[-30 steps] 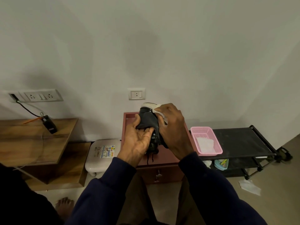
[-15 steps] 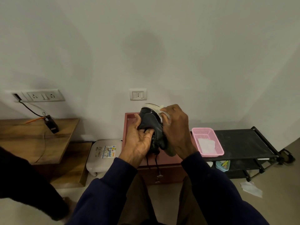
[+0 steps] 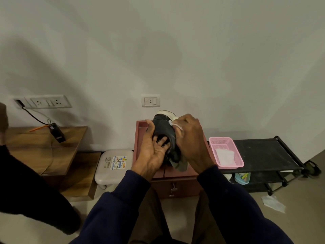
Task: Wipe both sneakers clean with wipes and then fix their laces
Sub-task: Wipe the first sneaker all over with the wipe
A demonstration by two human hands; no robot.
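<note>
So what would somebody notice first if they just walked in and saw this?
In the middle, the left hand holds a black sneaker up over a reddish cabinet, while the right hand presses a white wipe against it near its white sole. To the right, a bright pink basket sits on a black rack.

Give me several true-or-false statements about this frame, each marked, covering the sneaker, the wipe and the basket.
1. The left hand holds the dark sneaker. True.
2. The right hand presses a white wipe against the sneaker. True.
3. The pink basket sits on the floor. False: it stands on the black rack.
4. The basket is empty. False: white sheets lie in it.
5. A crumpled sheet lies on the floor. True.
</note>
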